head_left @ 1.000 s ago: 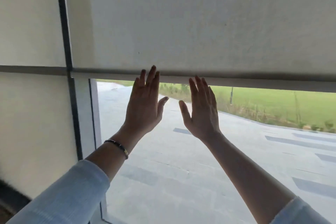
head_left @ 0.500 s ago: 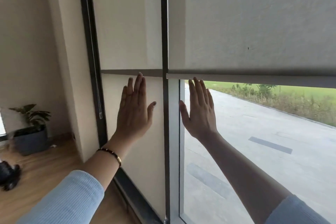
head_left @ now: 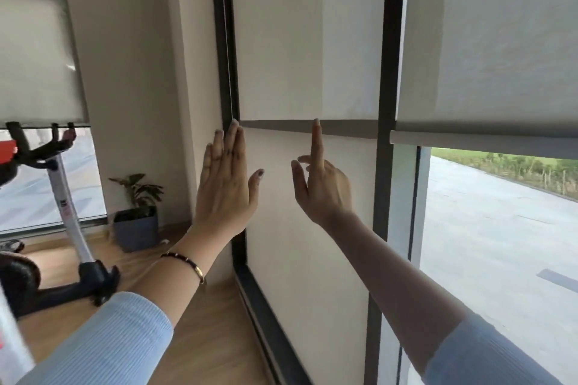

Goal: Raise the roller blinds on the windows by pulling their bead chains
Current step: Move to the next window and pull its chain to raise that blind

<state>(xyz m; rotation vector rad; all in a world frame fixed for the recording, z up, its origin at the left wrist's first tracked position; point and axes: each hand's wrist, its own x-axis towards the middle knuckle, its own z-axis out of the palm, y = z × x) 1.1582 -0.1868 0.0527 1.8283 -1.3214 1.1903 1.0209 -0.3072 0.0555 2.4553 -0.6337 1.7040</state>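
Head view, bead chain above left hand

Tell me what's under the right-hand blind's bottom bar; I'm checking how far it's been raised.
Below the right blind's bottom bar is bare glass showing a paved road and a green verge. Above the bar, the fabric hides the rest of the window.
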